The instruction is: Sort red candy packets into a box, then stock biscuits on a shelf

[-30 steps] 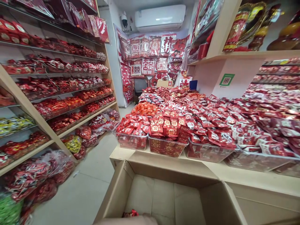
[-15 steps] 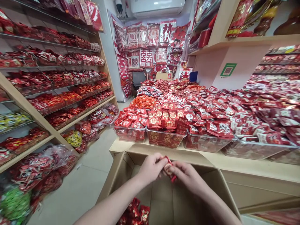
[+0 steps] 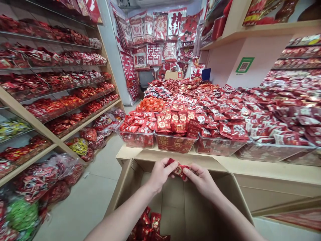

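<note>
Stretched level between my two hands is a small red candy packet (image 3: 178, 170) with a round gold mark on its face. My left hand (image 3: 162, 172) pinches its left end, the thumb lying on top. At the other end, my right hand (image 3: 199, 175) grips the wrapper between thumb and fingers. Both hands are over an open cardboard box (image 3: 173, 207). Several similar red packets (image 3: 147, 224) lie in the box's near left part, partly hidden by my left forearm.
Clear plastic bins (image 3: 175, 143) full of red packets line the counter (image 3: 215, 160) beyond the box. Glass shelves (image 3: 50, 67) of packets stand at the left, with stuffed plastic bags (image 3: 47, 177) on the floor below. A QR code sign (image 3: 244, 66) hangs on the right pillar.
The candy packet has turned from a steep slant to nearly level, its gold mark now facing up. My hands have drawn slightly apart, and the view has tipped downward a little.
</note>
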Tool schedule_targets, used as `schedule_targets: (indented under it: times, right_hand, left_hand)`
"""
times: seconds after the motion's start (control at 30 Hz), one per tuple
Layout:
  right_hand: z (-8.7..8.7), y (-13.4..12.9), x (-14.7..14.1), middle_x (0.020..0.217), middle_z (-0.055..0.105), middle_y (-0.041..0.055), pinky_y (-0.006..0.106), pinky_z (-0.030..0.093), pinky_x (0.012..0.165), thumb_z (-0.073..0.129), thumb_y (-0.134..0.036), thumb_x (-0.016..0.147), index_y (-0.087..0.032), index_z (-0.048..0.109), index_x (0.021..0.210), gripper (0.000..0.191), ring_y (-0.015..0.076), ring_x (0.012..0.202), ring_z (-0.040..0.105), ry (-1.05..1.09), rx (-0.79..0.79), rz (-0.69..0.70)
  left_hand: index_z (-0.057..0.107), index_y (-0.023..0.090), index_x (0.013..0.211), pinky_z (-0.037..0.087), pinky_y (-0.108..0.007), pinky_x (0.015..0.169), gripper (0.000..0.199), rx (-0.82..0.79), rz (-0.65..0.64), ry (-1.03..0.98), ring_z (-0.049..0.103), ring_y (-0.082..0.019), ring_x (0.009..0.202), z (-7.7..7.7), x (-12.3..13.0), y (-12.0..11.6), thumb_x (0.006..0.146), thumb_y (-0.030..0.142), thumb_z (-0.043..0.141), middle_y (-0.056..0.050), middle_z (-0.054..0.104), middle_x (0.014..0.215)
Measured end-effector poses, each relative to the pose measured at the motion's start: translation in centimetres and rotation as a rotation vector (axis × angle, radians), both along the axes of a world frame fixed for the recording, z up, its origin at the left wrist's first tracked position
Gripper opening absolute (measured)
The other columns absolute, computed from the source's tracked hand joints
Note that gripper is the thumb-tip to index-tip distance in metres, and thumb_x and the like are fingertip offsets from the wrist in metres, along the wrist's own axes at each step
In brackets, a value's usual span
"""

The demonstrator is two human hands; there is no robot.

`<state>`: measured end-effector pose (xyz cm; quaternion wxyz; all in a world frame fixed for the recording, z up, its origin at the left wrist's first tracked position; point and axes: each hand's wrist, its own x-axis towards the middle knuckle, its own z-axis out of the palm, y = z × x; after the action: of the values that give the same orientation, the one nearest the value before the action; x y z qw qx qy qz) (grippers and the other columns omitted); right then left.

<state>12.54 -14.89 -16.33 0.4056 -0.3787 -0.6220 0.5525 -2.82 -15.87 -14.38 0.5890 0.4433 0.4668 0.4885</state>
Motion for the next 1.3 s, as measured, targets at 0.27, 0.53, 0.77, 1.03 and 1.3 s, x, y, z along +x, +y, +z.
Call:
schedule_targets:
  times: [0.27,0.53,0.77,1.03,1.3]
  right_hand:
    - [-0.2,-0.7,-1.2,0.06,0.059,0.0008,0.023,0.042,0.056,0.055,-0.037,0.074,-0.015,0.056,0.068,0.023,0.0115,0.056,0.052,0.046,-0.011,-0.031]
    - [0.1,-1.1,-1.4,0.061,0.061,0.0011,0.022,0.042,0.055,0.062,-0.037,0.069,-0.014,0.057,0.07,0.024,0.0091,0.053,0.051,0.184,-0.155,-0.088]
    - [-0.1,-1.5,-1.9,0.06,0.057,0.0014,0.022,0.04,0.052,0.053,-0.04,0.075,-0.015,0.051,0.066,0.027,0.0094,0.052,0.049,0.042,-0.148,0.008]
    - [-0.1,-1.6,-1.9,0.058,0.056,0.0012,0.021,0.036,0.05,0.045,-0.034,0.079,-0.015,0.053,0.066,0.024,0.0106,0.052,0.047,-0.238,0.09,0.03]
    - [-0.1,-2.1,-2.2,0.056,0.054,-0.0015,0.017,0.033,0.049,0.045,-0.027,0.078,-0.016,0.056,0.066,0.019,0.0086,0.052,0.045,-0.36,0.26,0.068]
  left_hand:
    - [0.049,0.014,0.082,0.038,-0.016,0.049,0.028,-0.025,0.126,-0.163,0.05,-0.005,0.054,-0.7,0.1,-0.7,0.066,0.03,0.065,0.002,0.057,0.065]
    - [0.037,0.019,0.104,0.045,-0.022,0.065,0.046,0.072,0.131,-0.187,0.057,-0.01,0.071,-0.1,0.6,-1.8,0.068,0.023,0.065,-0.001,0.061,0.08]
    - [0.044,0.017,0.098,0.047,-0.024,0.066,0.03,0.351,0.059,0.043,0.06,-0.012,0.073,5.6,-1.8,4.4,0.073,0.026,0.058,-0.004,0.062,0.085]
    - [0.053,0.014,0.098,0.035,-0.018,0.046,0.041,0.404,0.128,0.511,0.046,-0.006,0.043,12.1,-3.0,17.5,0.061,0.023,0.069,0.006,0.051,0.051]
    - [0.055,0.013,0.067,0.037,-0.021,0.044,0.032,0.259,0.095,0.647,0.048,-0.009,0.043,11.3,-2.4,19.9,0.049,0.031,0.075,0.003,0.054,0.048]
